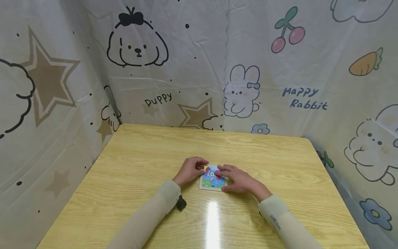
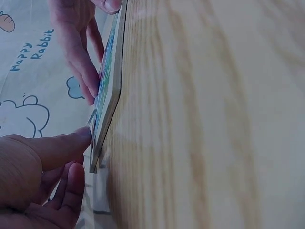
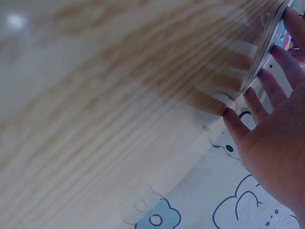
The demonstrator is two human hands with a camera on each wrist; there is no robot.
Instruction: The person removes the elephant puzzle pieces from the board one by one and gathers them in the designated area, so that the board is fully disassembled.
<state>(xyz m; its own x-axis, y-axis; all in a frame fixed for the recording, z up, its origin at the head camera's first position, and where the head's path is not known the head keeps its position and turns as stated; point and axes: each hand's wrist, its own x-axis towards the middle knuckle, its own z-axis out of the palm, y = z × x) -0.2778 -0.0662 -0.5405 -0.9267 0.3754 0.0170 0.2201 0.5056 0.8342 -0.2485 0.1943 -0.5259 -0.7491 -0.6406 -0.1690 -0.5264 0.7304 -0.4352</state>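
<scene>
A small square jigsaw puzzle [image 1: 212,185] with a blue elephant picture and a pale wooden rim lies flat on the table. My left hand [image 1: 190,170] holds its far left corner, thumb on the left edge and fingers bent around the far side. In the left wrist view the left thumb [image 2: 71,145] touches the board's rim [image 2: 110,102]. My right hand [image 1: 239,179] rests along the right side, its fingers fairly straight and partly over the picture. Those spread fingers [image 3: 274,88] touch the board's edge and the tabletop in the right wrist view.
The wood-grain table [image 1: 149,152] carries a bright glare streak in front of the puzzle. A printed cloth [image 1: 174,79] with cartoon animals hangs behind and at both sides. A small black object [image 1: 181,203] sits at the left cuff.
</scene>
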